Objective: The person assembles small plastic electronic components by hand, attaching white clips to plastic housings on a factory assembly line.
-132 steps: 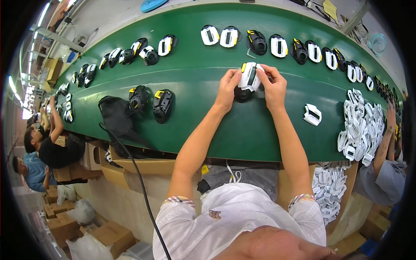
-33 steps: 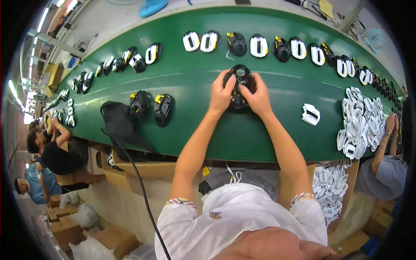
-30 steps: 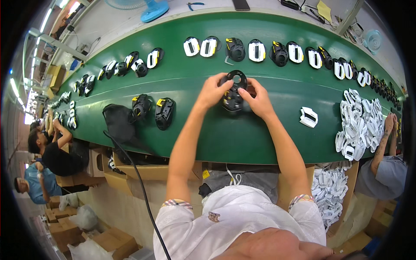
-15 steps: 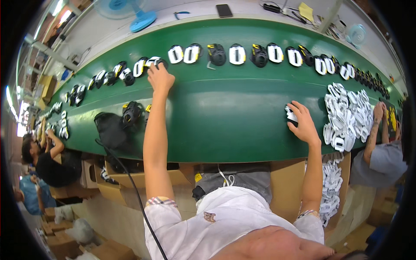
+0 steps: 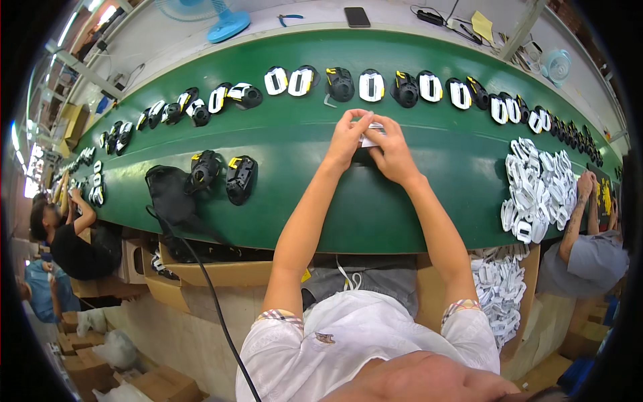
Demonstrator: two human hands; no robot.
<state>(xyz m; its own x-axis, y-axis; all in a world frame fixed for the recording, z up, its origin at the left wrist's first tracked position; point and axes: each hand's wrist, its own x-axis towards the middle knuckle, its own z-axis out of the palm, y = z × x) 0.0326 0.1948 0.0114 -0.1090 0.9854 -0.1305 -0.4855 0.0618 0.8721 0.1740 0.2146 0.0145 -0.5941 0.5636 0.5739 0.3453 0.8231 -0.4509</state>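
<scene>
In front of me, above the middle of the green table, my left hand (image 5: 348,142) and my right hand (image 5: 394,153) are closed together on a small white plastic piece (image 5: 368,139). The fingers cover much of it, so its full shape is hidden. Beyond the hands stands a row of rounded black plastic shells (image 5: 340,86), some fitted with white oval frames (image 5: 372,87) and yellow parts. A black and white piece (image 5: 246,96) sits in this row to the left. Two more black shells with yellow tabs, one of them a near-left shell (image 5: 240,179), lie nearer me.
A heap of white frames (image 5: 538,187) lies on the green table (image 5: 295,221) at right; more fill a cardboard box (image 5: 499,295) below. At left is a black bag-like item (image 5: 167,191) by a cable (image 5: 213,295). Other people work at both ends. A phone (image 5: 357,17) rests behind.
My left hand has left the black and white piece in the row and come right. My right hand has moved left with the white piece; both hands now meet on it.
</scene>
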